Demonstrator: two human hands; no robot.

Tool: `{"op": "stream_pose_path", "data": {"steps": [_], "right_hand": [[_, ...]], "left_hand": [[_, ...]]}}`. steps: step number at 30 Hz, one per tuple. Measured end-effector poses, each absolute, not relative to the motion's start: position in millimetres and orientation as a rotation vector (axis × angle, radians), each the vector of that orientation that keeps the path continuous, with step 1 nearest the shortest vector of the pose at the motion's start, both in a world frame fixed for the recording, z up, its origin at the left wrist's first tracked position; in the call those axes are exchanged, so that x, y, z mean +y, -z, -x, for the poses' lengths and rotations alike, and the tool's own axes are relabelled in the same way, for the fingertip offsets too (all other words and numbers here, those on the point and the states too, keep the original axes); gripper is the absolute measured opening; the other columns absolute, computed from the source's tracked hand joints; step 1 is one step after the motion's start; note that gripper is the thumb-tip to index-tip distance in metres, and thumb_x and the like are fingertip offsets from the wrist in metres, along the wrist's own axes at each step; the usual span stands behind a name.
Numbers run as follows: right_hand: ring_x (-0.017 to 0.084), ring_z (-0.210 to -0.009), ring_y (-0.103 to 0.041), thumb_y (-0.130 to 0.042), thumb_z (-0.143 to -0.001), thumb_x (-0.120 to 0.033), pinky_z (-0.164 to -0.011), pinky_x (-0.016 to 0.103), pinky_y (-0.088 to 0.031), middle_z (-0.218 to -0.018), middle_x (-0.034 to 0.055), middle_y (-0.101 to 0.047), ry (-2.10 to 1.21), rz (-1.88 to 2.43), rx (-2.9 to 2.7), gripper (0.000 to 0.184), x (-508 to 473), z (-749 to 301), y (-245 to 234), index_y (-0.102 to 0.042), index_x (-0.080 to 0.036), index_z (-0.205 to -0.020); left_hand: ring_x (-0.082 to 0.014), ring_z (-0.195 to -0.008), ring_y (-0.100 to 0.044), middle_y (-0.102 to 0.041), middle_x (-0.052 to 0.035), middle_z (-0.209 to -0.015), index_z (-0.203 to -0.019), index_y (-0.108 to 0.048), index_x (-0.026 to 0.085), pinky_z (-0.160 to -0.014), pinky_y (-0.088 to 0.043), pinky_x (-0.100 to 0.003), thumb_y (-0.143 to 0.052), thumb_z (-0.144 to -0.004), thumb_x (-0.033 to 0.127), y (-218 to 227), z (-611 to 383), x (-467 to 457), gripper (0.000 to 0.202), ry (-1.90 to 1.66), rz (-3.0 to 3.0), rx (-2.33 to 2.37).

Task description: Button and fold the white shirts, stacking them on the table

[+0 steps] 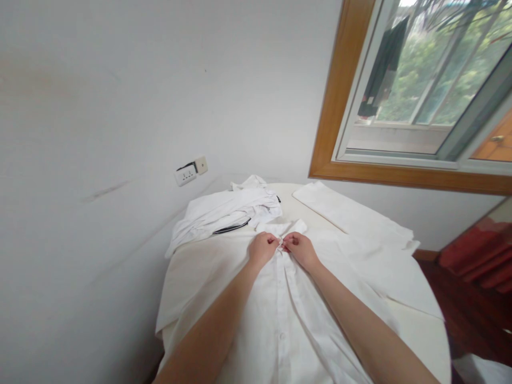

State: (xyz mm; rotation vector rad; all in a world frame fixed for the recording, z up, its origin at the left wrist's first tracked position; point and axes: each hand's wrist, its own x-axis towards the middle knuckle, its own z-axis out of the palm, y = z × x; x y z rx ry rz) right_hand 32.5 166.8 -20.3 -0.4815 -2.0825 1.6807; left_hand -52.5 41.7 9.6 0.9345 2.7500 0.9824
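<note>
A white button-up shirt [256, 325] lies spread over the round table, front side up, with its collar [296, 227] at the far end. My left hand [264, 248] pinches the front edge just below the collar. Close beside it, my right hand [301, 249] pinches the opposite edge, and the fingertips of both hands nearly meet. The button or buttonhole between them is too small to make out. Lower down, the button strip [281, 309] runs toward me with a button showing on it.
A heap of white clothing [224, 208] with a dark-edged piece lies at the table's back left. Folded white cloth [352, 210] rests at the back right. The cream tabletop [424, 341] shows at the right. A wall with a socket [186, 175] and a wood-framed window [320, 169] stand behind.
</note>
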Motion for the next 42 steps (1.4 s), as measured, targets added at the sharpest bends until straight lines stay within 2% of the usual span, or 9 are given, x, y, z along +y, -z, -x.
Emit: {"op": "stream_pose_path", "data": {"steps": [10, 16, 28, 38, 42], "right_hand": [[0.017, -0.063, -0.066, -0.061, -0.070, -0.023, -0.059, 0.027, -0.056, -0.065, 0.0001, -0.067, -1.817, 0.541, -2.022, 0.009, 163.8, -29.3, 16.9, -0.067, -0.018, -0.074], [0.013, -0.051, -0.059, -0.061, -0.072, -0.030, -0.048, 0.023, -0.051, -0.060, -0.0003, -0.067, -1.769, 0.476, -2.157, 0.016, 165.3, -33.2, 9.9, -0.070, -0.016, -0.075], [0.013, -0.052, -0.060, -0.060, -0.071, -0.026, -0.040, 0.019, -0.044, -0.060, 0.0003, -0.068, -1.699, 0.576, -2.182, 0.015, 160.3, -34.2, 2.1, -0.070, -0.015, -0.075], [0.010, -0.042, -0.052, -0.060, -0.072, -0.029, -0.039, 0.018, -0.040, -0.058, -0.0007, -0.067, -1.567, 0.679, -2.211, 0.015, 156.7, -29.7, 8.6, -0.071, -0.018, -0.073], [0.012, -0.047, -0.059, -0.060, -0.071, -0.024, -0.039, 0.017, -0.041, -0.053, -0.0009, -0.065, -1.741, 0.745, -2.090, 0.011, 152.8, -28.0, 4.2, -0.067, -0.016, -0.070]], "left_hand": [[-0.0130, -0.074, -0.057, -0.066, -0.0011, -0.084, -0.076, -0.070, 0.023, -0.059, -0.032, -0.023, -0.055, -0.083, 0.034, -11.1, 52.8, 40.8, 0.020, -0.904, -0.976, 2.777], [-0.0129, -0.076, -0.056, -0.064, -0.0013, -0.081, -0.072, -0.067, 0.021, -0.064, -0.035, -0.023, -0.053, -0.085, 0.033, -7.7, 54.6, 39.4, 0.023, -0.866, -1.083, 2.811], [-0.0147, -0.083, -0.057, -0.064, -0.0030, -0.086, -0.075, -0.066, 0.020, -0.071, -0.038, -0.024, -0.047, -0.089, 0.031, -12.2, 55.4, 38.1, 0.026, -0.753, -1.154, 2.806], [-0.0161, -0.089, -0.058, -0.064, -0.0043, -0.092, -0.082, -0.066, 0.021, -0.076, -0.040, -0.025, -0.043, -0.090, 0.029, -7.7, 56.3, 40.2, 0.026, -0.695, -1.158, 2.831], [-0.0159, -0.090, -0.057, -0.064, -0.0044, -0.092, -0.081, -0.065, 0.020, -0.078, -0.039, -0.026, -0.041, -0.091, 0.026, -10.1, 52.5, 41.4, 0.027, -0.670, -1.161, 2.878]]}}
